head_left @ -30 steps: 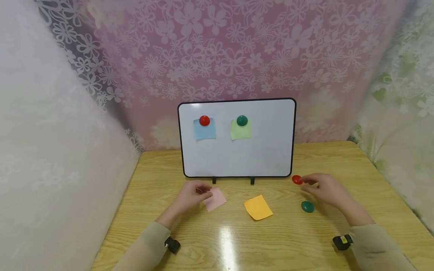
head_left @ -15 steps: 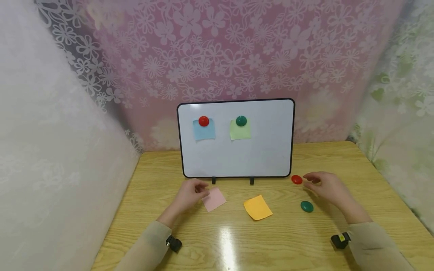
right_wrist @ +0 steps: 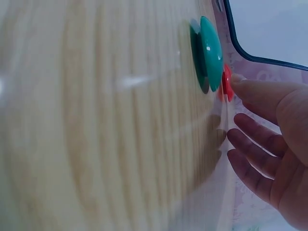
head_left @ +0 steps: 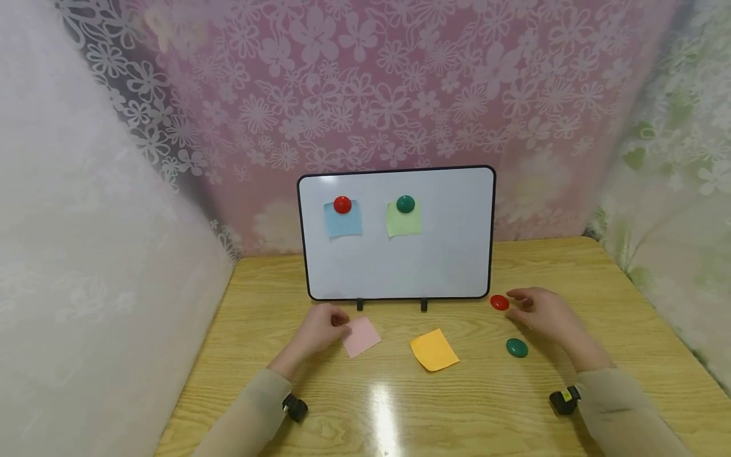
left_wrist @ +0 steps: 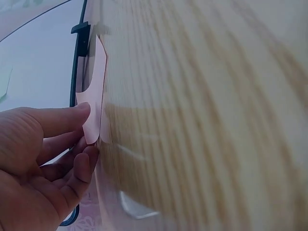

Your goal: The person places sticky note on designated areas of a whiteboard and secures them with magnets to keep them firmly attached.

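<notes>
Board (head_left: 371, 266), mid-frame, stands on two feet (head_left: 424, 305), presumably for upright support; its red magnet (head_left: 342, 204) and green magnet (head_left: 405, 204) seemingly pin the blue note (head_left: 344, 226) and green note (head_left: 404, 225); on the surface (head_left: 337, 406), lower centre, lie pink note (head_left: 362, 337) and orange note (head_left: 434, 350); lower right, second red magnet (head_left: 499, 302) and second green magnet (head_left: 516, 347); totals: four notes, four magnets; left hand (head_left: 320, 327): grip at pink note's edge, pinch cannot be confirmed; right hand (head_left: 546, 312): grip spread, holding nothing, beside second red magnet.

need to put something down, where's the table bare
Bare: pale wood-grain tabletop between the beige fabric sleeves, nearer than the orange square paper note; also its rear right corner, beyond the right hand. Crowded: just before the black-framed rectangular whiteboard, with the left hand, pink square paper note, glossy red round magnet and glossy green round magnet.
</notes>
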`<move>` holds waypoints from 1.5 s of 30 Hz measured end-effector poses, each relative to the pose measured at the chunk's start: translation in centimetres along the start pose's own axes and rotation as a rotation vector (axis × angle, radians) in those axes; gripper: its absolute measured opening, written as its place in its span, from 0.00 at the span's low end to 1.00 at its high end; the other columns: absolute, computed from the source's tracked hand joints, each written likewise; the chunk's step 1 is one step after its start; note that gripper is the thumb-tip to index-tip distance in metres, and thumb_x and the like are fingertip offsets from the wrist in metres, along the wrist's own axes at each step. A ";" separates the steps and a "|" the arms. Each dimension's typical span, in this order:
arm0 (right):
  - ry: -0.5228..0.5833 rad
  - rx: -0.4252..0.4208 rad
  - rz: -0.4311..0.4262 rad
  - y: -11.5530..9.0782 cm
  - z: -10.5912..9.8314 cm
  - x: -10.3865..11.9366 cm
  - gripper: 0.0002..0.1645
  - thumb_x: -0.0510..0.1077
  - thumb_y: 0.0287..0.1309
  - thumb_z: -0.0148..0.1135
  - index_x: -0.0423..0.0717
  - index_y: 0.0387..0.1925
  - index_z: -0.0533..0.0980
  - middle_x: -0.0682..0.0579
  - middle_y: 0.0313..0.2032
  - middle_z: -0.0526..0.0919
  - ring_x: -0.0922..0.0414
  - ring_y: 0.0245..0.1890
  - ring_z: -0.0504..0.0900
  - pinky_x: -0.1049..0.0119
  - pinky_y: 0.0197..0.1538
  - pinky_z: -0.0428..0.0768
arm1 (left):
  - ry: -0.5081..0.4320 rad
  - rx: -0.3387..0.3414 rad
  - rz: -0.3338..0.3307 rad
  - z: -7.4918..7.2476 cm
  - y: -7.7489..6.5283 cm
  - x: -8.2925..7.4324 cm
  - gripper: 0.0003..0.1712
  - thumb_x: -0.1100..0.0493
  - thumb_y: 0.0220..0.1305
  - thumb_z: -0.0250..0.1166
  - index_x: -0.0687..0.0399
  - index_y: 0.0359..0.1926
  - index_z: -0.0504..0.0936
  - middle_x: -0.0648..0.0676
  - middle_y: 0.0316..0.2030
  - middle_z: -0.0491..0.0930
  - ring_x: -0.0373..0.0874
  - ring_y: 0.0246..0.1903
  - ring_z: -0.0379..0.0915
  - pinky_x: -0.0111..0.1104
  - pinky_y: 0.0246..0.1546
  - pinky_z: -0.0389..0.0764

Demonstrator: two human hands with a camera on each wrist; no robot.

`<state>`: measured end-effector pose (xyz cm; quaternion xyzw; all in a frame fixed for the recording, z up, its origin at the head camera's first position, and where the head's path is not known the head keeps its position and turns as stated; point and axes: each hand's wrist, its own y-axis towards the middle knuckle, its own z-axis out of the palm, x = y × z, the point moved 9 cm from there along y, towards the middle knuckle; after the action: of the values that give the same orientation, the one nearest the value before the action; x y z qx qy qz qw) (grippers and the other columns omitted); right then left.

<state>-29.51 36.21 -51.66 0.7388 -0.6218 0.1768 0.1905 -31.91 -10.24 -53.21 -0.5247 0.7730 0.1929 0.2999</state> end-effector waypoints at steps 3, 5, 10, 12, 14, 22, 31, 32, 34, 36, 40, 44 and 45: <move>-0.013 0.014 0.001 0.3 0.3 0.2 0.32 0.53 0.68 0.74 0.35 0.64 0.80 0.32 0.56 0.85 0.35 0.53 0.85 0.35 0.54 0.81 | 0.000 0.020 -0.030 0.2 0.1 0.2 0.09 0.62 0.66 0.77 0.59 0.46 0.91 0.50 0.40 0.87 0.42 0.40 0.81 0.39 0.42 0.84; -0.020 0.019 -0.002 0.4 0.4 0.4 0.32 0.52 0.69 0.73 0.34 0.64 0.80 0.31 0.57 0.84 0.34 0.53 0.84 0.35 0.55 0.81 | -0.007 0.027 -0.042 0.2 0.2 0.2 0.08 0.63 0.66 0.76 0.59 0.45 0.91 0.50 0.39 0.87 0.41 0.39 0.81 0.39 0.41 0.84; -0.036 0.021 -0.008 0.8 0.5 0.9 0.33 0.51 0.69 0.73 0.32 0.64 0.79 0.28 0.58 0.83 0.31 0.55 0.82 0.32 0.56 0.79 | -0.012 0.031 -0.052 0.3 0.2 0.3 0.06 0.64 0.66 0.76 0.59 0.44 0.91 0.50 0.36 0.86 0.41 0.36 0.79 0.38 0.38 0.83; -0.046 0.026 0.000 0.9 0.6 1.0 0.33 0.52 0.68 0.74 0.32 0.64 0.79 0.27 0.58 0.82 0.29 0.56 0.80 0.31 0.57 0.77 | -0.011 0.032 -0.051 0.4 0.3 0.3 0.05 0.65 0.67 0.75 0.59 0.43 0.91 0.49 0.36 0.86 0.41 0.35 0.78 0.37 0.36 0.82; -0.060 0.032 0.008 1.0 0.8 1.0 0.34 0.52 0.68 0.73 0.33 0.64 0.79 0.27 0.59 0.81 0.28 0.57 0.79 0.30 0.58 0.77 | -0.013 0.033 -0.048 0.4 0.3 0.3 0.05 0.65 0.67 0.75 0.59 0.43 0.91 0.49 0.35 0.85 0.41 0.34 0.78 0.37 0.36 0.82; -0.087 0.024 0.020 1.4 1.1 1.1 0.33 0.54 0.68 0.74 0.32 0.61 0.81 0.27 0.56 0.80 0.29 0.55 0.79 0.31 0.56 0.77 | -0.015 0.034 -0.028 0.2 0.3 -0.2 0.02 0.67 0.67 0.74 0.60 0.40 0.91 0.49 0.32 0.85 0.40 0.32 0.77 0.36 0.35 0.81; -0.073 0.048 0.061 1.4 1.1 1.2 0.31 0.52 0.68 0.74 0.30 0.58 0.82 0.26 0.57 0.79 0.28 0.55 0.79 0.31 0.56 0.77 | -0.039 0.041 -0.058 0.3 0.3 0.2 0.02 0.67 0.67 0.74 0.60 0.40 0.91 0.48 0.31 0.84 0.40 0.31 0.77 0.35 0.34 0.81; -0.074 0.051 0.063 1.4 1.0 1.3 0.30 0.51 0.67 0.74 0.30 0.58 0.82 0.26 0.57 0.80 0.28 0.55 0.79 0.31 0.56 0.78 | -0.045 0.042 -0.060 0.4 0.3 0.3 0.02 0.67 0.67 0.74 0.61 0.40 0.91 0.48 0.31 0.84 0.40 0.31 0.77 0.35 0.34 0.80; -0.075 0.055 0.070 1.4 0.9 1.4 0.30 0.51 0.67 0.74 0.30 0.58 0.82 0.26 0.57 0.80 0.28 0.55 0.79 0.32 0.55 0.78 | -0.044 0.041 -0.061 0.4 0.4 0.3 0.02 0.67 0.67 0.74 0.61 0.40 0.91 0.48 0.31 0.84 0.40 0.31 0.77 0.35 0.34 0.80; -0.078 0.060 0.075 1.4 0.8 1.5 0.30 0.50 0.67 0.74 0.30 0.58 0.82 0.26 0.57 0.80 0.28 0.55 0.79 0.32 0.55 0.78 | -0.038 0.038 -0.060 0.4 0.4 0.3 0.02 0.67 0.67 0.75 0.60 0.40 0.91 0.48 0.31 0.84 0.40 0.31 0.77 0.34 0.34 0.80; -0.082 0.061 0.084 1.5 1.0 1.6 0.29 0.50 0.67 0.73 0.30 0.58 0.82 0.26 0.56 0.80 0.27 0.55 0.79 0.31 0.55 0.78 | -0.031 0.033 -0.059 0.4 0.5 0.4 0.03 0.66 0.66 0.75 0.60 0.40 0.91 0.48 0.31 0.84 0.39 0.32 0.77 0.35 0.35 0.80; -0.078 0.049 0.080 1.5 1.2 1.4 0.29 0.50 0.67 0.74 0.30 0.58 0.82 0.26 0.55 0.81 0.28 0.54 0.80 0.31 0.55 0.78 | -0.033 0.027 -0.062 0.4 0.5 0.5 0.03 0.66 0.65 0.76 0.61 0.38 0.91 0.47 0.30 0.84 0.39 0.31 0.77 0.35 0.35 0.80; -0.076 0.046 0.078 1.5 1.3 1.4 0.29 0.49 0.67 0.74 0.30 0.58 0.82 0.26 0.55 0.81 0.28 0.54 0.80 0.32 0.55 0.78 | -0.034 0.025 -0.059 0.4 0.5 0.5 0.02 0.66 0.65 0.76 0.61 0.38 0.91 0.47 0.30 0.84 0.39 0.31 0.77 0.35 0.35 0.80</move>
<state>-30.75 34.16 -52.00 0.7244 -0.6526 0.1702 0.1429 -32.38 -10.18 -53.84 -0.5400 0.7544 0.1830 0.3251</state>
